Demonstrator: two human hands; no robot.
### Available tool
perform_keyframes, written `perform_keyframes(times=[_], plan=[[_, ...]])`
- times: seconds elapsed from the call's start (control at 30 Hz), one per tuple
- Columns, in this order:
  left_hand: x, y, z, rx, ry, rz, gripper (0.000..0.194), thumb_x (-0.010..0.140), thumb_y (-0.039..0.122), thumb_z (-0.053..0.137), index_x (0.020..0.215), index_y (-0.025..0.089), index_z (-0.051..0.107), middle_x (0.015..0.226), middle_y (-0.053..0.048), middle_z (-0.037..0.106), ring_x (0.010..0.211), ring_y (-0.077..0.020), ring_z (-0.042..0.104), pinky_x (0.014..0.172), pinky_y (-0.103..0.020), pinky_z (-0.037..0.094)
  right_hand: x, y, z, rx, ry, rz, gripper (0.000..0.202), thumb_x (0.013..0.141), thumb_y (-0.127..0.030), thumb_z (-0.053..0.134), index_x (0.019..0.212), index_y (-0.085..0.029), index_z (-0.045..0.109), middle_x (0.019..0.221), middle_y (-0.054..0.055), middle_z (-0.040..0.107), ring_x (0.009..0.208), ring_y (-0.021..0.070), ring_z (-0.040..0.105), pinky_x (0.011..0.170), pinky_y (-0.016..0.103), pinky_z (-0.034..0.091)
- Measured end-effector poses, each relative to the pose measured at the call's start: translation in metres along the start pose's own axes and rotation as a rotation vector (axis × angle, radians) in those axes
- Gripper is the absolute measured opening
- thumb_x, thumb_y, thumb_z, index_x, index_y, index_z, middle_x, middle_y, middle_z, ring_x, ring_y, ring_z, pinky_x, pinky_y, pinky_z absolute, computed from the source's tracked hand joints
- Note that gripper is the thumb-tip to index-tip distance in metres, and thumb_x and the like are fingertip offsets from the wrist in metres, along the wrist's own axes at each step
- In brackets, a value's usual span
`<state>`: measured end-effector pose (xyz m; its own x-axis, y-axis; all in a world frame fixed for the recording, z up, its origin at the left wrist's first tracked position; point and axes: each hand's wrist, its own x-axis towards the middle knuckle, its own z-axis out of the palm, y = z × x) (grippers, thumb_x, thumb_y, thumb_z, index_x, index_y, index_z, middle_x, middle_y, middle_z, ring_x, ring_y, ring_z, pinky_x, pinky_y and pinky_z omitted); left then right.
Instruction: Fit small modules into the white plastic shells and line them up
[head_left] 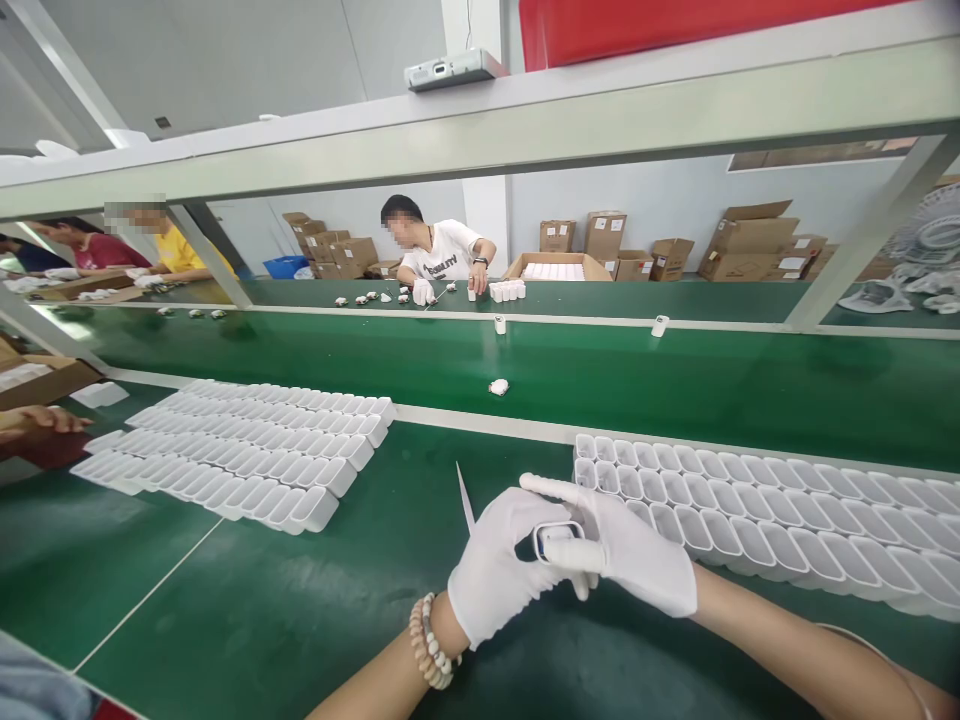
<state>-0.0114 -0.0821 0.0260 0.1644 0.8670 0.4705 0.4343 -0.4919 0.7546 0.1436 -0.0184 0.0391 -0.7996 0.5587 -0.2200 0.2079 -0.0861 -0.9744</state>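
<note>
In white gloves, my two hands meet over the green bench in the middle of the head view. My left hand (pixel 499 560) is closed round a small white plastic housing (pixel 539 541) with a dark opening. The right hand (pixel 634 545) grips the same housing, its thumb laid across the opening and covering most of it. A thin, pointed, pale strip (pixel 466 497) sticks up beside my left hand; whether that hand holds it is hidden. Close beyond my right hand stand rows of open white housings (pixel 750 500).
More rows of white housings (pixel 247 450) stand on the left. A small white-and-dark part (pixel 499 387) lies on the green belt (pixel 360 350), with two white housings farther back. Across it a person in a white shirt (pixel 442 250) handles parts. A co-worker's hand (pixel 45 422) reaches in at far left.
</note>
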Motion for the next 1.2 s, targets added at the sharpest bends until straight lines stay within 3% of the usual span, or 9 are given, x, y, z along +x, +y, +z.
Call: perform_keyframes(times=[0.17, 0.3, 0.4, 0.53, 0.67, 0.83, 0.9, 1.07, 1.2], plan=[[0.001, -0.001, -0.005, 0.109, 0.095, -0.062, 0.019, 0.081, 0.037, 0.068, 0.072, 0.02, 0.069, 0.072, -0.003, 0.069, 0.076, -0.0198, 0.064, 0.073, -0.03, 0.051, -0.007, -0.005, -0.004, -0.488, 0.249, -0.241, 0.115, 0.054, -0.058, 0.083, 0.148, -0.02, 0.03, 0.103, 0.009, 0.062, 0.091, 0.0284, 0.059, 0.08, 0.046, 0.049], [-0.002, -0.002, -0.003, 0.101, 0.079, -0.156, 0.014, 0.081, 0.032, 0.068, 0.074, 0.02, 0.068, 0.075, 0.0, 0.068, 0.076, -0.0179, 0.064, 0.074, -0.027, 0.051, -0.018, -0.005, 0.006, -0.888, 0.461, -0.401, 0.068, 0.057, -0.059, 0.081, 0.111, -0.021, 0.065, 0.089, 0.009, 0.064, 0.081, 0.029, 0.059, 0.071, 0.045, 0.048], [-0.009, -0.007, 0.002, 0.053, 0.1, -0.198, 0.014, 0.08, 0.028, 0.068, 0.092, 0.02, 0.067, 0.094, -0.002, 0.071, 0.086, -0.0189, 0.066, 0.079, -0.027, 0.052, -0.02, 0.001, 0.016, -0.953, 0.441, -0.426, 0.031, 0.069, -0.048, 0.077, 0.084, -0.023, 0.066, 0.075, 0.005, 0.065, 0.071, 0.0242, 0.059, 0.066, 0.04, 0.046], [-0.017, -0.014, 0.005, 0.019, 0.115, -0.135, 0.022, 0.078, 0.023, 0.069, 0.098, 0.019, 0.062, 0.098, -0.006, 0.069, 0.089, -0.0202, 0.066, 0.083, -0.032, 0.053, -0.017, 0.003, 0.02, -0.845, 0.469, -0.286, 0.018, 0.078, -0.04, 0.067, 0.076, -0.023, 0.059, 0.08, 0.005, 0.067, 0.074, 0.0238, 0.061, 0.068, 0.04, 0.048], [-0.014, -0.016, 0.0, 0.135, 0.268, -0.077, 0.021, 0.08, 0.017, 0.065, 0.101, 0.02, 0.061, 0.098, -0.006, 0.066, 0.09, -0.02, 0.065, 0.081, -0.034, 0.054, -0.013, -0.008, 0.013, -0.609, 0.423, -0.218, 0.024, 0.085, -0.043, 0.055, 0.098, -0.024, 0.063, 0.092, 0.006, 0.067, 0.082, 0.0239, 0.061, 0.077, 0.042, 0.049], [-0.011, -0.015, -0.006, 0.321, 0.294, -0.001, 0.019, 0.078, 0.019, 0.069, 0.097, 0.021, 0.067, 0.084, -0.004, 0.065, 0.077, -0.0184, 0.062, 0.071, -0.032, 0.054, -0.006, -0.01, 0.002, 0.133, -0.009, -0.069, 0.043, 0.089, -0.057, 0.05, 0.092, -0.017, 0.064, 0.078, 0.005, 0.066, 0.072, 0.0188, 0.063, 0.067, 0.033, 0.049], [-0.012, -0.013, -0.005, 0.328, 0.24, 0.007, 0.016, 0.079, 0.02, 0.069, 0.096, 0.022, 0.068, 0.082, -0.003, 0.065, 0.074, -0.0174, 0.061, 0.069, -0.03, 0.053, -0.003, -0.003, 0.0, 0.307, -0.062, -0.007, 0.045, 0.088, -0.058, 0.052, 0.081, -0.015, 0.063, 0.068, 0.003, 0.063, 0.062, 0.0143, 0.06, 0.061, 0.028, 0.046], [-0.014, -0.012, 0.0, 0.293, 0.173, 0.014, 0.016, 0.082, 0.026, 0.068, 0.097, 0.021, 0.067, 0.081, -0.003, 0.062, 0.077, -0.0184, 0.059, 0.068, -0.03, 0.052, 0.001, 0.007, -0.002, 0.391, -0.058, 0.045, 0.043, 0.085, -0.055, 0.06, 0.079, -0.012, 0.063, 0.061, 0.001, 0.059, 0.058, 0.0112, 0.054, 0.059, 0.025, 0.041], [-0.012, -0.013, -0.003, 0.218, 0.19, -0.096, 0.053, 0.064, 0.038, 0.081, 0.109, 0.018, 0.061, 0.093, -0.006, 0.059, 0.082, -0.0204, 0.058, 0.076, -0.037, 0.053, 0.003, 0.003, -0.002, 0.412, -0.079, -0.007, 0.034, 0.084, -0.046, 0.066, 0.074, -0.014, 0.061, 0.071, -0.001, 0.053, 0.066, 0.0108, 0.051, 0.06, 0.024, 0.04]])
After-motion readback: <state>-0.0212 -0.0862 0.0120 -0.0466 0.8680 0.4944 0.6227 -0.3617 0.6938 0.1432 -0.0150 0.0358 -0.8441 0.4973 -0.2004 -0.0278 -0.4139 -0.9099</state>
